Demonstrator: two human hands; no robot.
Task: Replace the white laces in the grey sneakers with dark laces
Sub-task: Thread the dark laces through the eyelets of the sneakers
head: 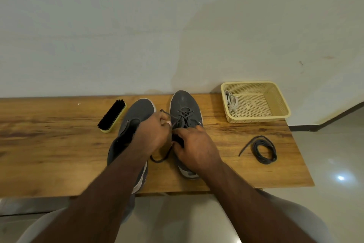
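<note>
Bare surface [49,144] lies open left of the brush [112,116]; on the right, a coiled lace [264,150] and basket [256,118] crowd the room beside the shoes [185,105].

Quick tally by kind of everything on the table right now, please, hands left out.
Sneakers: 2, left sneaker and right sneaker
Dark laces: 2, threaded lace and coiled lace
White laces: 1 bundle, in the basket
Basket: 1
Brush: 1
Total: 7
</note>
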